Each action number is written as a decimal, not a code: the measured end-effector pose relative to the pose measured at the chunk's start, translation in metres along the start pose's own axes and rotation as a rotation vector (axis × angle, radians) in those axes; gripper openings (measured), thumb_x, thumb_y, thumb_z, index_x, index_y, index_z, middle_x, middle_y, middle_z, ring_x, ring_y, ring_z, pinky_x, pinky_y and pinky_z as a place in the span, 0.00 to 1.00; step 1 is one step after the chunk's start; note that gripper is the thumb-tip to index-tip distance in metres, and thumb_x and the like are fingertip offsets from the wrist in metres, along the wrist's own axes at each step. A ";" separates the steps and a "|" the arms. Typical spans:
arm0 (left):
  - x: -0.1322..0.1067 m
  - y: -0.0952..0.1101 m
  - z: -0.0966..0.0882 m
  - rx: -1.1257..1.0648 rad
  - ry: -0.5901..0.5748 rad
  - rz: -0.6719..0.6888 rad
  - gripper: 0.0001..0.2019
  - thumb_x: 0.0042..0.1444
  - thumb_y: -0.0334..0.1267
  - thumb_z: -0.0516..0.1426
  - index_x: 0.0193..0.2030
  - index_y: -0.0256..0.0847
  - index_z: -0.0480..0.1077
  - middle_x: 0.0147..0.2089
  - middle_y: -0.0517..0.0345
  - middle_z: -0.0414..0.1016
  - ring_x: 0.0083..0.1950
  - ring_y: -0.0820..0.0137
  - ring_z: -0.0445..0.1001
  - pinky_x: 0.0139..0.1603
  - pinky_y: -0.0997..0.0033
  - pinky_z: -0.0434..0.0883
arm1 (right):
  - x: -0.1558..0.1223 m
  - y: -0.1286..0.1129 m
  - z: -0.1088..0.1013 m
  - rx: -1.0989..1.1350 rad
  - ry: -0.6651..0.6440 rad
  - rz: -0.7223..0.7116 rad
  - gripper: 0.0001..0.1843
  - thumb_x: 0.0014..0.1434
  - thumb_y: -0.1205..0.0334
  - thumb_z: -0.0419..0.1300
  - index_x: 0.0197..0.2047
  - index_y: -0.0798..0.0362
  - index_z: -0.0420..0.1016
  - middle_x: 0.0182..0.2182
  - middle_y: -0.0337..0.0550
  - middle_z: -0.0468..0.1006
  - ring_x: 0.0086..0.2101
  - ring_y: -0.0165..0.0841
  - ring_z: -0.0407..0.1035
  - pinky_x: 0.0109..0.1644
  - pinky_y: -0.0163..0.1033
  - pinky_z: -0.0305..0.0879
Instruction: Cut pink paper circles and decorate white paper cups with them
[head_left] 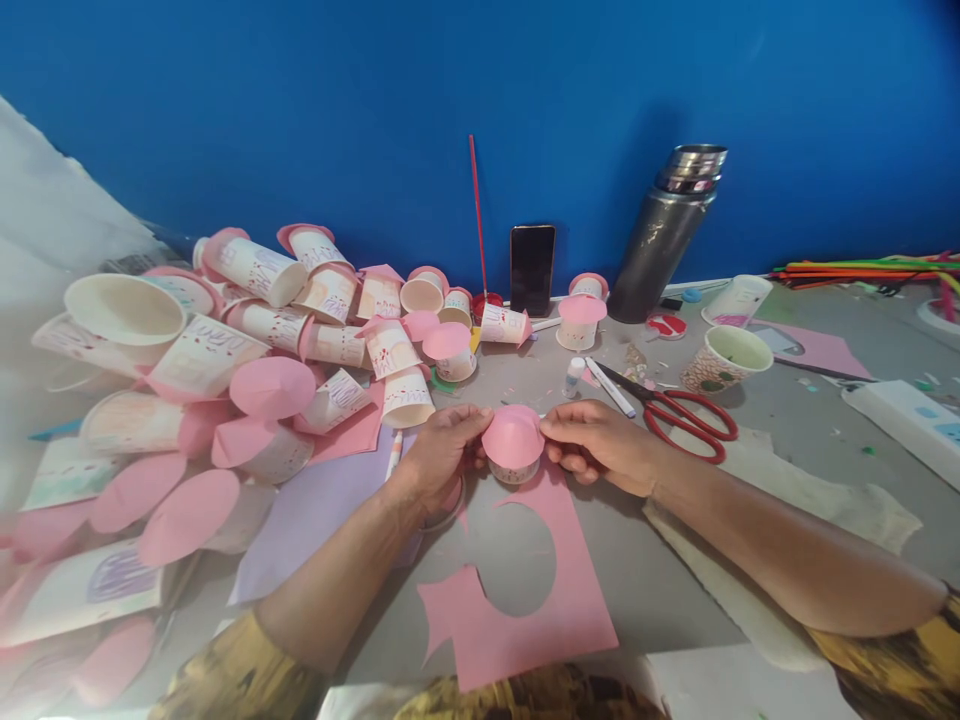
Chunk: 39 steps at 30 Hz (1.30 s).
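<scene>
Far left, as I stand watching: a heaped pile of white paper cups with pink paper pieces attached (206, 358), many lying on their sides, several marked in purple scribble. Next, a flat purple paper sheet (296, 510), partly under the pile's near edge. The person's bare left hand (444, 450) comes in over this sheet; its grip is closed, thumb and fingers pinching the left edge of a shallow pink paper cone (514, 430). Cone sits point-up over a small white paper cup with dark markings (514, 472), at the middle of the work area, between the two hands. Whether the cup's base rests on the grey tabletop (592, 555), I cannot tell. Behind, a thin red stick (478, 215) and a black-screened phone (532, 268) stand upright before the blue wall (337, 120). Nearer the person: a pink paper sheet with a large round cut-out (544, 640). The right hand (604, 440) has its grip closed on the cone's right edge. Just beyond that hand: a short white glue stick (574, 378), a slim white marker (611, 388), then red-handled scissors (694, 425). Farther back, a dark grey metal flask (664, 240) tilts rightward; a patterned paper cup (727, 358) stands near it.
</scene>
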<state>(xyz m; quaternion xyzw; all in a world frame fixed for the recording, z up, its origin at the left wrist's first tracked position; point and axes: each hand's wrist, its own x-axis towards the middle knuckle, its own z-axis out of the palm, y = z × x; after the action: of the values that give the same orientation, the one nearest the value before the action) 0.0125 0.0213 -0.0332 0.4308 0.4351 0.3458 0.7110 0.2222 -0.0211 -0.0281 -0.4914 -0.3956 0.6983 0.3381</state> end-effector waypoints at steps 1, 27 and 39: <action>0.000 0.000 0.000 0.003 -0.001 0.002 0.20 0.46 0.49 0.70 0.23 0.38 0.66 0.21 0.63 0.64 0.23 0.77 0.61 0.23 0.75 0.60 | 0.000 -0.001 0.001 0.027 0.015 0.007 0.28 0.45 0.42 0.76 0.26 0.55 0.68 0.22 0.35 0.71 0.18 0.20 0.54 0.18 0.28 0.44; -0.001 0.001 0.009 0.101 0.030 0.007 0.18 0.45 0.47 0.67 0.22 0.39 0.65 0.21 0.64 0.61 0.23 0.77 0.58 0.25 0.74 0.56 | 0.011 -0.004 0.005 0.016 0.058 -0.039 0.31 0.55 0.35 0.67 0.25 0.49 0.57 0.17 0.25 0.54 0.16 0.19 0.40 0.20 0.30 0.32; 0.000 -0.002 0.008 0.175 0.018 -0.019 0.19 0.45 0.50 0.66 0.23 0.40 0.63 0.22 0.66 0.58 0.25 0.77 0.56 0.27 0.73 0.53 | 0.019 -0.002 0.006 -0.129 0.132 -0.100 0.28 0.47 0.40 0.74 0.23 0.50 0.63 0.13 0.28 0.57 0.15 0.23 0.48 0.18 0.35 0.38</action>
<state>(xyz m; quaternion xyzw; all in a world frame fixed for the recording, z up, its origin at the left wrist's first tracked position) 0.0203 0.0185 -0.0328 0.4839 0.4741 0.3038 0.6698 0.2108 -0.0051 -0.0328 -0.5367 -0.4407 0.6199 0.3655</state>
